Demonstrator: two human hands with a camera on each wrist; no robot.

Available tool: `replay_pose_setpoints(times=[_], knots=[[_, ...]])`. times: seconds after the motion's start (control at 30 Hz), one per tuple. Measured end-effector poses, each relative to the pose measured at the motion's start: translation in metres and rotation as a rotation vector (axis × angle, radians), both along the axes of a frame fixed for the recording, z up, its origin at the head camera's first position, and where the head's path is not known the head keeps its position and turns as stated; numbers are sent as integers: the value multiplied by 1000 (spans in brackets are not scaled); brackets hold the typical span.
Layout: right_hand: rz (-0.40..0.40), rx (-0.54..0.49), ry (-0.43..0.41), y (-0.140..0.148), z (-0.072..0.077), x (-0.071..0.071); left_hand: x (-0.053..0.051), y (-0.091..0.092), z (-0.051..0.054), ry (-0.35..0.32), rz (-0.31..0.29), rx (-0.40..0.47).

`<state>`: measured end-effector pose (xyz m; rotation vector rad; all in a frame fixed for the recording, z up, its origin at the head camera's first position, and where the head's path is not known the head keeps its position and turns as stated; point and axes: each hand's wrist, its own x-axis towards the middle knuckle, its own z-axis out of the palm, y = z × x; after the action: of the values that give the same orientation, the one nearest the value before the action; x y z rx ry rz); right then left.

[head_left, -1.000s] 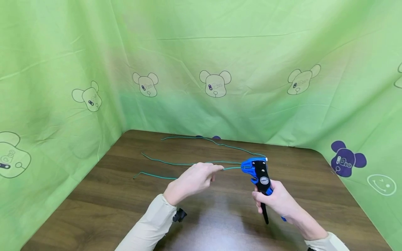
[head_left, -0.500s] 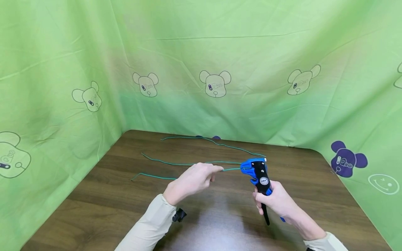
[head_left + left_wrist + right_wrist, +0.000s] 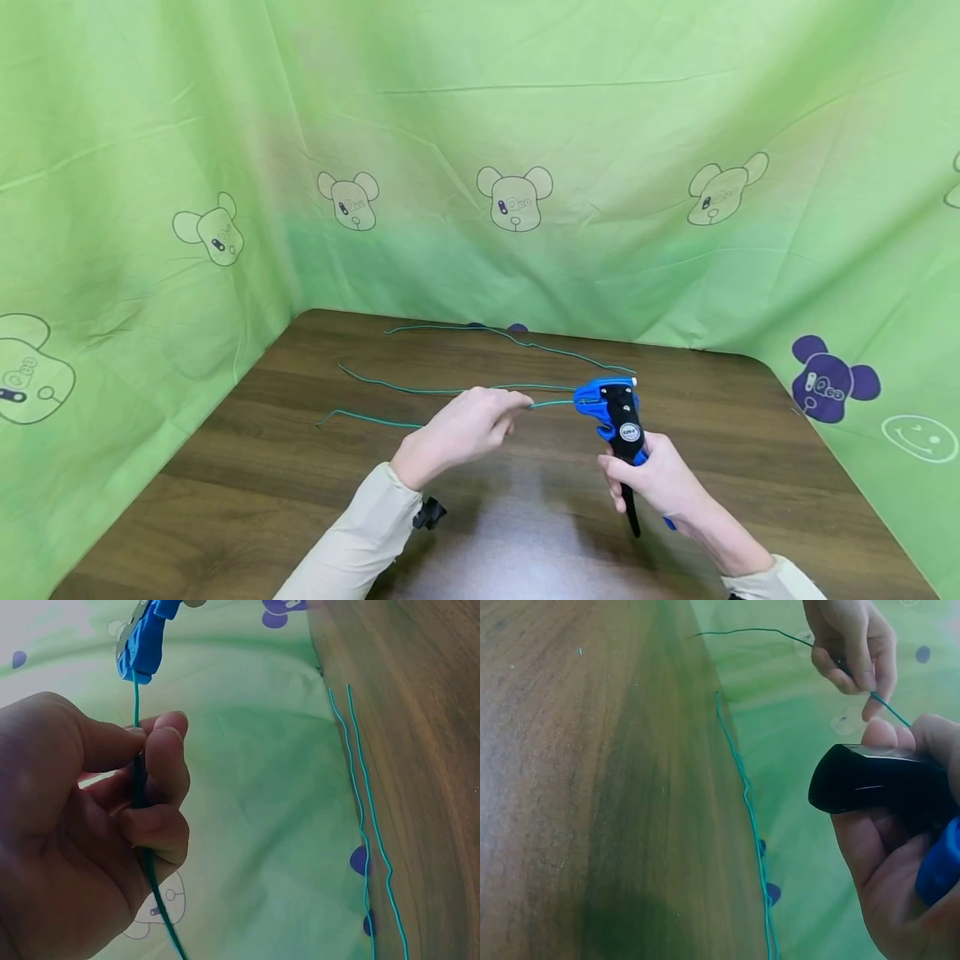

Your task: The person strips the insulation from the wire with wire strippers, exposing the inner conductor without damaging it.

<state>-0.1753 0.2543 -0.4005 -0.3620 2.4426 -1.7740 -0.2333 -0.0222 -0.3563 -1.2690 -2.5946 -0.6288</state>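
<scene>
Nearest, pale cloth sleeves (image 3: 352, 533) wrinkle softly along the forearms, a blocky black device (image 3: 430, 513) tucked under the left wrist. And here's the right hand (image 3: 663, 483), fingers wrapped firmly around the handles of a pistol-shaped tool (image 3: 624, 421), smooth black and bright blue, with a round badge on its flank and a handle tapering to a slim black tip. Across from it, the left hand (image 3: 461, 429) has a tight, narrow pinch, thumb and fingertips closed on a thin teal wire (image 3: 552, 404). That wire is taut and straight between the fingertips and the tool's slotted blue nose, where its end goes in; how firmly the nose bites cannot be told. Its other stretch trails out leftward behind the hand, finishing in a little bend. Beneath it all, the brown wood-grain table (image 3: 225, 492) throws back a glossy patch of light. Just beyond the hands lies a second wire (image 3: 397, 387), gently wavy, and farther off a third wire (image 3: 540, 347), kinked here and there near the table's back edge. Behind, the creased green fabric (image 3: 420, 108) hangs in soft folds, printed with outlined round-eared bear heads (image 3: 515, 202).
</scene>
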Motion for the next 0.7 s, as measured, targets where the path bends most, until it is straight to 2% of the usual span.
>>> replay_pose_setpoints(times=[0.2,0.7], knots=[[6,-14,20,-1,1,1,0,1,-1,-6,1,32],[-38,17,-53,-2,4,3,1,3,3,-13,10,35]])
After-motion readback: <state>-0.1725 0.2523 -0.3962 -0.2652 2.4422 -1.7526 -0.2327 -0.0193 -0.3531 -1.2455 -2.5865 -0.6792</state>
